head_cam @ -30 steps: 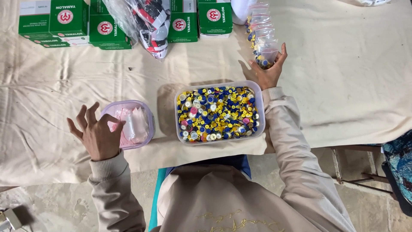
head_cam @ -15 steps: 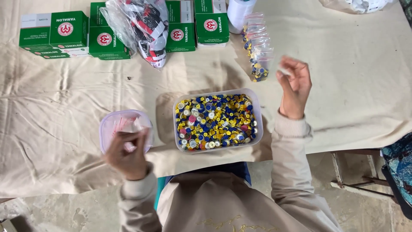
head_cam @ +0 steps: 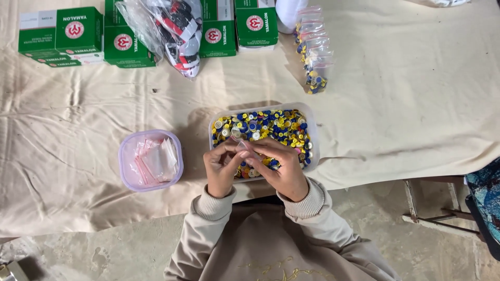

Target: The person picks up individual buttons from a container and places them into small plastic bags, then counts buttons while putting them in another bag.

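i see a tiny clear bag [head_cam: 244, 147] pinched between both hands, right over the near side of the tub of buttons [head_cam: 263, 129]. the tub is see-through and full of blue, yellow and white buttons. the left hand [head_cam: 223, 166] is curled almost shut, with its fingertips on the little bag. the right hand [head_cam: 278, 167] is curled the same way and pinches the bag from the other side.

the tub sits close to the near edge of the tabletop [head_cam: 416, 104], which has a cream cloth on it. just to the left is a small pink tub [head_cam: 150, 160] with more little bags in it. there is lots of bare cloth to the right and to the far left.

half a second ago the hands were wide apart, one by the pink tub and one up on the right. now they have come together in the middle.

far back i see green boxes [head_cam: 62, 36], a big plastic bag [head_cam: 169, 28] and a row of filled little bags [head_cam: 314, 49].
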